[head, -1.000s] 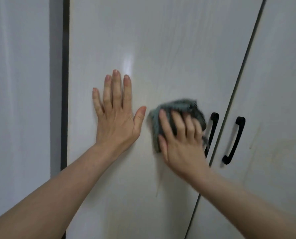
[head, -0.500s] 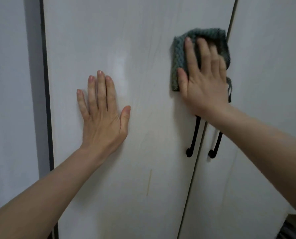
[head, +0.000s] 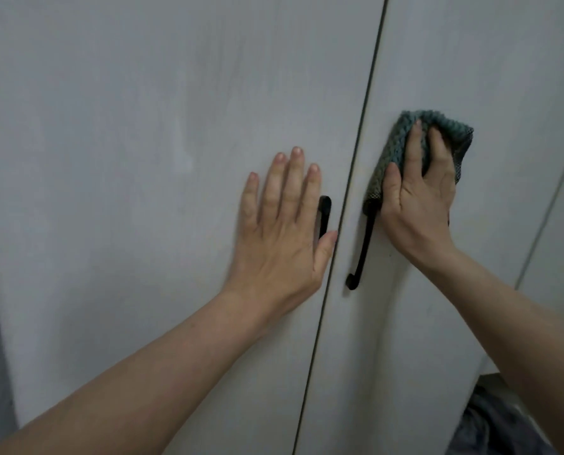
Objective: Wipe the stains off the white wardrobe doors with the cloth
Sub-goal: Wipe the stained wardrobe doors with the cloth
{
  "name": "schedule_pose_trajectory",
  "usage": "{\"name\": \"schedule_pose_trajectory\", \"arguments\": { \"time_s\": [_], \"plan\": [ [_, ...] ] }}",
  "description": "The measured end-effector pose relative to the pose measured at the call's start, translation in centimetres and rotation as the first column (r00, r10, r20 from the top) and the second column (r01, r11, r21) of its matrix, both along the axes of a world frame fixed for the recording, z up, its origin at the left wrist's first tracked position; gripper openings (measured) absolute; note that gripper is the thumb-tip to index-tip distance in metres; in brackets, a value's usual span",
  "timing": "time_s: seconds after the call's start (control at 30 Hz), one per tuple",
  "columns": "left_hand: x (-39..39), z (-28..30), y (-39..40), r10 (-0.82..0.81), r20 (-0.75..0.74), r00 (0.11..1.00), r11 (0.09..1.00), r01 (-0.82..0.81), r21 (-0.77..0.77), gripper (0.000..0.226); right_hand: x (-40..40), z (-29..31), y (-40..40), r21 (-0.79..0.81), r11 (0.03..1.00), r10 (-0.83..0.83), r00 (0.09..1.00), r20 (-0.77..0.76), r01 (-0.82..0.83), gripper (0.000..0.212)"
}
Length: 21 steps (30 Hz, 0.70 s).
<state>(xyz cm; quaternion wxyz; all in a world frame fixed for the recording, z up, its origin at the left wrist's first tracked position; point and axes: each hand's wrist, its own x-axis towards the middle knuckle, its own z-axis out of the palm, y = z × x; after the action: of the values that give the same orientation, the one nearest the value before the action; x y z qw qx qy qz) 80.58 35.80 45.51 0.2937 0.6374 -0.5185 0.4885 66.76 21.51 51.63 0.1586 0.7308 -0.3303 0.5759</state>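
The wardrobe doors [head: 175,159] look like white laminate with a faint wood grain, smooth with a dull sheen. The cloth [head: 395,149], right of the door seam, is grey-green knit, coarse and nubbly. The handles [head: 361,257] flanking the seam are black, smooth, slightly glossy.

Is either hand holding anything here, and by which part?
The right hand holds the green cloth against the right door, fingers spread over its middle, thumb at its left edge. The left hand holds nothing; it rests flat on the left door.
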Motion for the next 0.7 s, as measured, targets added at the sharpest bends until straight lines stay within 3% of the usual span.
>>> {"name": "schedule_pose_trajectory", "arguments": {
  "time_s": [0.2, 0.37, 0.47, 0.53, 0.7],
  "plan": [
    [-4.6, 1.3, -4.7, -0.039, -0.005, 0.999, 0.999, 0.039, 0.005, 0.076, -2.1, -7.5, -1.9, -0.025, 0.998, -0.052, 0.998, -0.044, 0.051, 0.061],
    [-4.3, 1.2, -6.3, 0.115, 0.056, 0.992, 0.993, -0.117, 0.033, 0.081, -3.6, -13.5, -2.9, -0.103, 0.992, -0.087, 0.974, -0.211, 0.067, 0.06],
    [-4.5, 1.1, -6.5, 0.138, 0.069, 0.988, 0.99, -0.14, 0.033, 0.081, -5.0, -11.4, -4.4, -0.213, 0.977, -0.092, 0.954, -0.284, 0.031, 0.059],
    [-4.4, 1.1, -6.4, 0.165, 0.076, 0.983, 0.986, -0.167, 0.027, 0.08, -5.5, -7.6, -5.7, -0.265, 0.962, -0.127, 0.962, -0.242, 0.06, 0.059],
    [-4.7, 1.1, -6.4, 0.196, 0.089, 0.976, 0.98, -0.198, 0.011, 0.08, -6.2, -0.2, -7.5, -0.143, 0.984, -0.116, 0.993, -0.032, 0.11, 0.061]
  ]
}}
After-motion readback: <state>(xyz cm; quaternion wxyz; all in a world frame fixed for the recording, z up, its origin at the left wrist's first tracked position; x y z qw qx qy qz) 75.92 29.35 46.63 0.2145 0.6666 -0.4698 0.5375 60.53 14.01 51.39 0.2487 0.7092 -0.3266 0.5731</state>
